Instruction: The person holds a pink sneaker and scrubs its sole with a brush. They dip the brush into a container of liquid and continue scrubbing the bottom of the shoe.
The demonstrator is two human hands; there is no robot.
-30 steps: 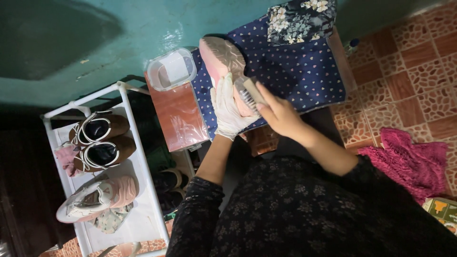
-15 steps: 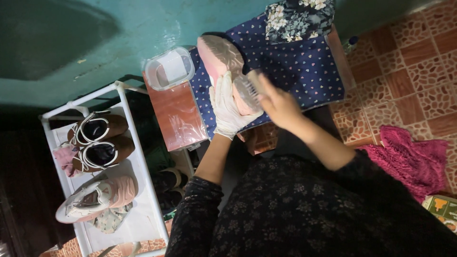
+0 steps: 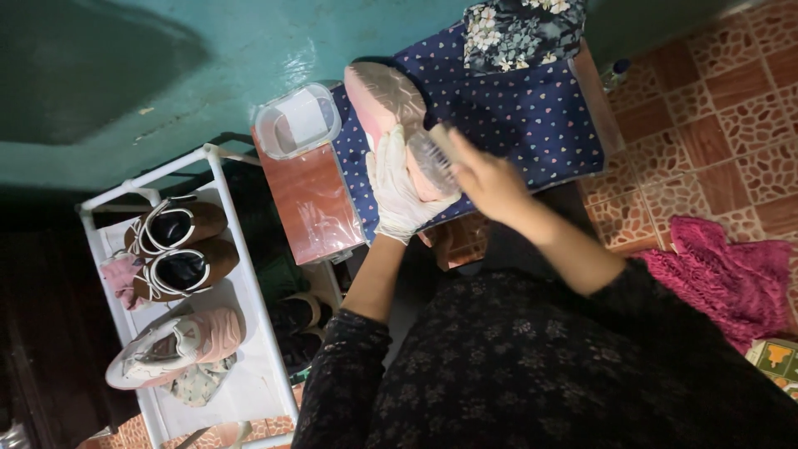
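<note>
We've got the pink shoe [image 3: 384,104] sole-up over the dotted blue cloth [image 3: 532,116], near the table's [image 3: 312,208] left edge w/ the clear container [image 3: 297,120] at its far-left corner. Gloved left hand [image 3: 399,187] is wrapped round the shoe's heel end, right hand [image 3: 486,179] closed on the brush [image 3: 432,158], bristles vs. the sole. Scrubbing looks midway, we judge; can't tell how clean the sole is, & its mate [image 3: 174,349] waits on the white rack [image 3: 241,274].

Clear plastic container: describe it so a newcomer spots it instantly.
Find the navy dotted cloth against the teal wall. Just left of it lies a reddish-brown board; the container sits at its top end. It alone is see-through, a rounded rectangle, unlike the pink shoe beside it.
</note>
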